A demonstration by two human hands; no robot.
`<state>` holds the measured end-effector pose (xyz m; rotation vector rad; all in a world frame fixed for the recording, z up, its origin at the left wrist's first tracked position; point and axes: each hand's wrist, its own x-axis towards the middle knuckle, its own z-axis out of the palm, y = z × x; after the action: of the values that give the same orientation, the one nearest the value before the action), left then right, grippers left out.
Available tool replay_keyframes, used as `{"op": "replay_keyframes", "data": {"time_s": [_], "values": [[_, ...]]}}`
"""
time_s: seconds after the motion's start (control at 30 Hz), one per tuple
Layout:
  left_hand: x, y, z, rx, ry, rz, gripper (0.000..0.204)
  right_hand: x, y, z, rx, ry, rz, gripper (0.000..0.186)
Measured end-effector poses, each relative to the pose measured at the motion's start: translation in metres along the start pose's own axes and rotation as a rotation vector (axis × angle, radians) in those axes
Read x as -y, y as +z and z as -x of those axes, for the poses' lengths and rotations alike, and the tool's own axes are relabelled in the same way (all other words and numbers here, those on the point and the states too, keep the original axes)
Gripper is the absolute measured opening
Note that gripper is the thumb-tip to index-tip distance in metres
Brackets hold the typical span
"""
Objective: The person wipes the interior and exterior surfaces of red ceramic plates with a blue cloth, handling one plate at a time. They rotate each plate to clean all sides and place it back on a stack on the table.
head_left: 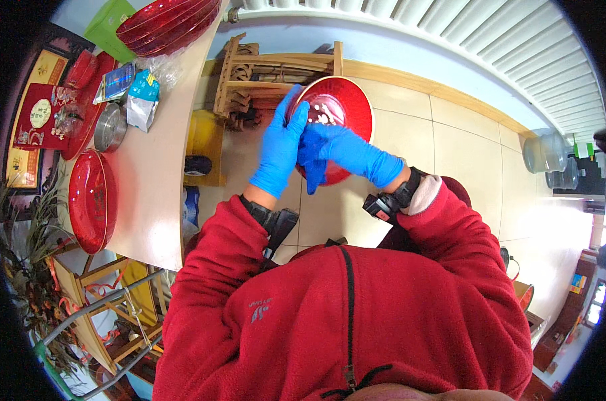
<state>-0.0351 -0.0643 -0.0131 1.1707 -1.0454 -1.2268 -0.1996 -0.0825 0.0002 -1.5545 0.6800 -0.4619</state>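
In blue gloves, my left hand (279, 150) grips the left side of a red bowl (353, 107) with a pale rim, held tilted over the floor. A pattern of small white shapes shows in its base. My right hand (363, 157) presses a dark blue cloth (313, 164) against the bowl's near inner side, its fingertips partly hidden in the cloth, which hangs below the rim.
A table (157, 180) at left carries stacked red bowls (169, 23), a red oval dish (91, 200), a metal tin (109, 127) and packets. Beyond are a low wooden rack (283, 60) and white radiator (463, 40). Water jugs (542, 155) stand at right.
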Motion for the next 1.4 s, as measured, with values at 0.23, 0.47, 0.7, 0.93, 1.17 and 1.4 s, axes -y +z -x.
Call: {"op": "replay_keyframes", "data": {"time_s": [0.23, 0.47, 0.7, 0.93, 1.17, 1.4], "values": [[0.006, 0.015, 0.006, 0.010, -0.060, 0.139, 0.057, -0.012, -0.051, -0.013, -0.262, -0.156, -0.683, 0.056], [-0.016, 0.002, 0.000, -0.153, 0.071, 0.238, 0.056, 0.004, -0.082, 0.006, -0.650, 0.086, 0.181, 0.049], [-0.031, -0.019, -0.005, -0.299, 0.120, 0.305, 0.051, 0.016, -0.088, 0.021, -0.976, -0.290, -0.049, 0.046], [-0.030, -0.016, -0.007, -0.234, 0.009, 0.481, 0.055, 0.028, -0.067, 0.021, -0.531, 0.068, -0.439, 0.042], [-0.055, -0.010, -0.008, -0.380, 0.753, -0.622, 0.068, 0.007, -0.087, 0.011, -0.821, -0.081, -0.296, 0.032], [-0.027, 0.022, 0.017, 0.319, 0.784, -1.367, 0.063, 0.008, -0.064, 0.003, -0.838, -0.047, -0.252, 0.038]]}}
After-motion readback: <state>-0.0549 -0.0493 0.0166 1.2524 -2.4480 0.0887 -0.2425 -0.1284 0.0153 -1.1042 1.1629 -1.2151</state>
